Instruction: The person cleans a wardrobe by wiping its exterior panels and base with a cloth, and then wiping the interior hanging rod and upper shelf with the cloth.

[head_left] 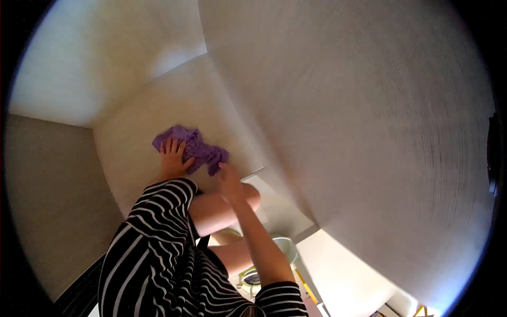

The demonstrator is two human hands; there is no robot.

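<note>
A crumpled purple cloth [198,149] lies on a pale, flat panel [130,130] inside a box-like space. My left hand [172,158] rests flat on the cloth's left part, palm down and fingers apart. At the cloth's lower right end, the curled fingers of my right hand [229,180] pinch its edge; this hand is slightly blurred. The cloth between the two hands is bunched in folds.
A tall light wall panel [356,119] rises close on the right. A darker side panel [55,170] stands at the left, with a pale back panel [119,51] beyond. Below my right forearm are my bent knee [251,196] and a light-coloured bucket [286,249].
</note>
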